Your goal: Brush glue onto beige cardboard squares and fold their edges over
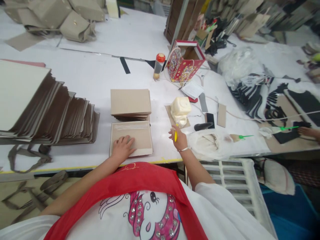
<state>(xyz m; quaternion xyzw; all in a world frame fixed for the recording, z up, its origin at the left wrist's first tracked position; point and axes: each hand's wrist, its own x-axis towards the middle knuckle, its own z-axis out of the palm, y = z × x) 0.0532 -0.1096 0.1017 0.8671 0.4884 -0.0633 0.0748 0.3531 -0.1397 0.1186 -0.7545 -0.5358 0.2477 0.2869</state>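
Beige panel (140, 136) under flat open left hand (122, 148); right hand (178, 137) grip closed on yellow tool (175, 135)

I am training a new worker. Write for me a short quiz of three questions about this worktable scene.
1. True or false: the left hand lies flat on the beige panel.
2. What does the right hand hold? A) a yellow-handled tool B) scissors C) a red cup
3. Short answer: which thing stands just beyond the right hand?

Key
1. True.
2. A.
3. The cream container.
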